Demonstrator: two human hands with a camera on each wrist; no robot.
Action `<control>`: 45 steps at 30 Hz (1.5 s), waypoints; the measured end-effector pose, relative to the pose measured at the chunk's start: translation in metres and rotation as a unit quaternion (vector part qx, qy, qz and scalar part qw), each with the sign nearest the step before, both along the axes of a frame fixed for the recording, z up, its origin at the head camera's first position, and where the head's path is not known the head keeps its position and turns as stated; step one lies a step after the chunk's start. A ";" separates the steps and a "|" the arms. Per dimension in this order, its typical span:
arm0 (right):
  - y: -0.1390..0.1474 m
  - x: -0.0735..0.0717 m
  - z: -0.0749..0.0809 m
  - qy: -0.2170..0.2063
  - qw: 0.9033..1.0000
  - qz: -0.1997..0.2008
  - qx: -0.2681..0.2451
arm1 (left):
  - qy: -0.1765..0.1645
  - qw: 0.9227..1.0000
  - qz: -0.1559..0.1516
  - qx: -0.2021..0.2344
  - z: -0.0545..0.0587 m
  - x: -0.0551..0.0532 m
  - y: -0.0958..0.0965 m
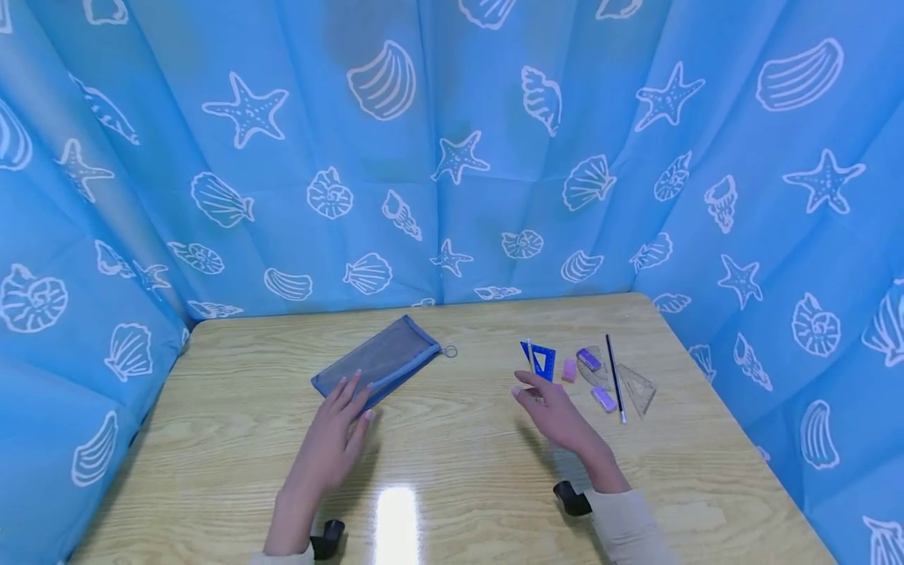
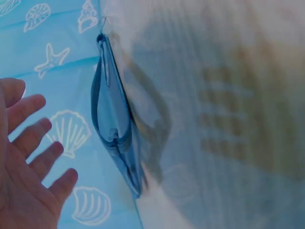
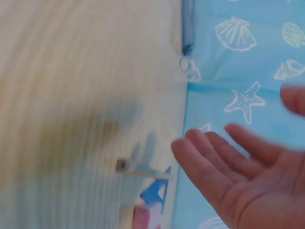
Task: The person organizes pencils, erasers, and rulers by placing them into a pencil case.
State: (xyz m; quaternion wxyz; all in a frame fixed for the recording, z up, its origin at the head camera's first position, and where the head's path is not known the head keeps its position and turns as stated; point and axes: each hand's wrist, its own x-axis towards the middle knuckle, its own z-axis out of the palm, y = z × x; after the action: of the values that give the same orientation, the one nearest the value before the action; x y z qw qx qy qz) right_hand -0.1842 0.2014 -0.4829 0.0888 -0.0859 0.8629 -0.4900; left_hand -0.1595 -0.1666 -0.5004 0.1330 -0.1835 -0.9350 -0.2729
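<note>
The empty left hand [image 1: 332, 438], fingers extended, hovers near the blue rectangular mesh pouch [image 1: 384, 353], toward the wooden desk [image 1: 198, 439]'s back edge. The right hand [image 1: 556, 414], loose and empty, is near the blue triangular plastic ruler [image 1: 550, 363], rightward; reaching seems the present step, grasping would need curled fingers.

Pouch [image 1: 384, 357] partly hidden, sleeves [image 1: 628, 527] cropped
</note>
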 end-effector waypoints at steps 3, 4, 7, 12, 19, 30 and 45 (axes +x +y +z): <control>0.006 -0.016 0.002 -0.042 0.995 -0.040 -0.075 | 0.009 1.000 -0.023 -0.008 0.006 -0.009 0.001; 0.009 -0.021 0.002 -0.058 0.992 -0.054 -0.099 | 0.009 0.999 -0.029 -0.014 0.008 -0.011 0.001; 0.017 -0.037 -0.001 -0.088 0.983 -0.091 -0.133 | 0.008 0.998 -0.048 -0.030 0.011 -0.020 0.000; 0.028 -0.053 -0.005 -0.126 0.979 -0.106 -0.122 | 0.013 0.995 -0.064 -0.077 0.015 -0.030 0.003; 0.038 -0.070 -0.004 -0.166 0.977 -0.080 -0.103 | 0.001 0.988 -0.082 -0.131 0.021 -0.039 0.013; 0.038 -0.084 -0.009 -0.174 0.981 -0.081 -0.043 | 0.009 0.970 -0.140 -0.199 0.009 -0.069 0.007; 0.034 -0.088 -0.009 -0.160 0.984 -0.083 0.005 | -0.110 0.956 -0.147 -0.229 0.006 -0.072 -0.001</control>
State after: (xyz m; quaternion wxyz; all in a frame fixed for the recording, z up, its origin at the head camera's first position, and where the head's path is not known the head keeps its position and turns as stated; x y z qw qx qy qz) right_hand -0.2724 0.2357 -0.4918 0.1852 0.0659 0.8443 -0.4985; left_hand -0.2318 -0.1678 -0.4946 -0.0580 -0.3135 -0.9439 -0.0864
